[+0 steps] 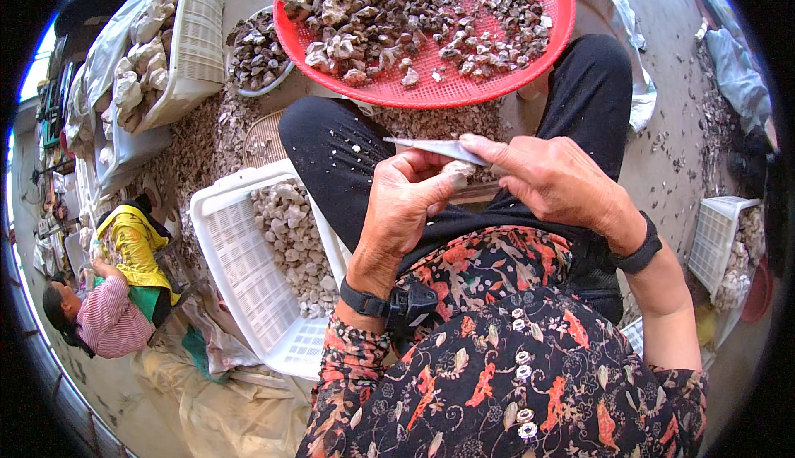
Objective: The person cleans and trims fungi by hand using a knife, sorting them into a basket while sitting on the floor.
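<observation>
My left hand pinches a small pale lump, perhaps a dried mushroom or root piece, between thumb and fingers above my lap. In my right hand is a flat grey metal blade, its thumb pressed along it. The blade lies over the lump and points to the left, close to my left fingertips. Beyond my knees, a round red plastic sieve basket bears many dark and pale lumps. How far the blade touches the lump is hidden by the fingers.
A white plastic crate with pale lumps stands at my left. Behind it are a bowl of dark lumps and a tilted, filled crate. A person sits at far left. Another crate stands right. Scraps litter the floor.
</observation>
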The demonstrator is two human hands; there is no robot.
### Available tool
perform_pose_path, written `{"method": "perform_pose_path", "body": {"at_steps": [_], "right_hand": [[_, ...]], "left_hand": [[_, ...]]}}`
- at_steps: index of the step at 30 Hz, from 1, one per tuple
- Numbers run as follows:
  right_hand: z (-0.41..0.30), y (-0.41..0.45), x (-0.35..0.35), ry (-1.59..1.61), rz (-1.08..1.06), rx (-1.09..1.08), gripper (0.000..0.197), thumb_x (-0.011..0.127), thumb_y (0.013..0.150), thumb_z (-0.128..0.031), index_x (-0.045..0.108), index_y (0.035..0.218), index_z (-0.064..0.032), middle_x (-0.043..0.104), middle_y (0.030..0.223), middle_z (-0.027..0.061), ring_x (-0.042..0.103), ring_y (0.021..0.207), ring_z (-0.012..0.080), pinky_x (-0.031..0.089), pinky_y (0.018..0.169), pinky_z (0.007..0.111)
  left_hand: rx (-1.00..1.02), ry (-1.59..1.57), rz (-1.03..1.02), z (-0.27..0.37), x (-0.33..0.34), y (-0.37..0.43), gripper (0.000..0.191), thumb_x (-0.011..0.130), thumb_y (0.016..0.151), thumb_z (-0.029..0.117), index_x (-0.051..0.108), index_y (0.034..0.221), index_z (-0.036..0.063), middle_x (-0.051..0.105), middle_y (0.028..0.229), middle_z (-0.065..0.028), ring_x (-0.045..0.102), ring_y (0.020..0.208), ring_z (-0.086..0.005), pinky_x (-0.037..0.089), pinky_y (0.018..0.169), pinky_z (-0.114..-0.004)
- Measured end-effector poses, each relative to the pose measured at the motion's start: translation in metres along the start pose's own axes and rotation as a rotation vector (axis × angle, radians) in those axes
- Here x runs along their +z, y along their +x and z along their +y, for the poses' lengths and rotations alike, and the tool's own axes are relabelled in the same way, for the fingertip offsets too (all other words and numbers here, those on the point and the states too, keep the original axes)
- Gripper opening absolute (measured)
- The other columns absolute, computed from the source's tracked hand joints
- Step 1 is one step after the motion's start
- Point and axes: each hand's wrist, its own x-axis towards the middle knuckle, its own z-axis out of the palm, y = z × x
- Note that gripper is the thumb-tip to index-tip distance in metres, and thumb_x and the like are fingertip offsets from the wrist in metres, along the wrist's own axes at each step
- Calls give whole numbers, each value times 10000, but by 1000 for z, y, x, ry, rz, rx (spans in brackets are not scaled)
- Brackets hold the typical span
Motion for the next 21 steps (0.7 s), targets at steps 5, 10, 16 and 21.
{"method": "perform_pose_path", "body": {"at_steps": [5, 10, 16, 21], "right_hand": [[5, -16, -12, 53, -68, 31, 658, 639, 788, -92, 413, 1404, -155, 590, 767, 145, 605, 692, 338, 483, 604, 424], [9, -26, -10, 51, -85, 37, 670, 650, 780, -88, 415, 1404, -160, 579, 757, 134, 598, 681, 338, 481, 598, 420], [0, -23, -9, 3, -92, 71, 641, 633, 803, -95, 417, 1402, -165, 594, 788, 138, 610, 684, 328, 492, 583, 410], [-6, -14, -4, -63, -50, 65, 611, 602, 829, -100, 412, 1406, -163, 609, 820, 153, 620, 686, 331, 507, 589, 407]], "left_hand": [[66, -45, 36, 2, -18, 2, 181, 689, 833, 56, 611, 978, -19, 658, 867, -67, 515, 603, -38, 373, 491, -159], [87, 6, 98, 9, -9, 1, 153, 686, 847, 49, 629, 969, -23, 629, 790, -15, 447, 545, -19, 329, 464, -154], [77, -34, 66, 6, -15, 5, 162, 683, 842, 39, 632, 980, -29, 630, 788, -20, 458, 554, -23, 337, 471, -153], [59, -58, 67, 7, -13, 7, 179, 677, 841, 32, 630, 1000, -36, 621, 776, -18, 467, 556, -28, 343, 469, -156]]}}
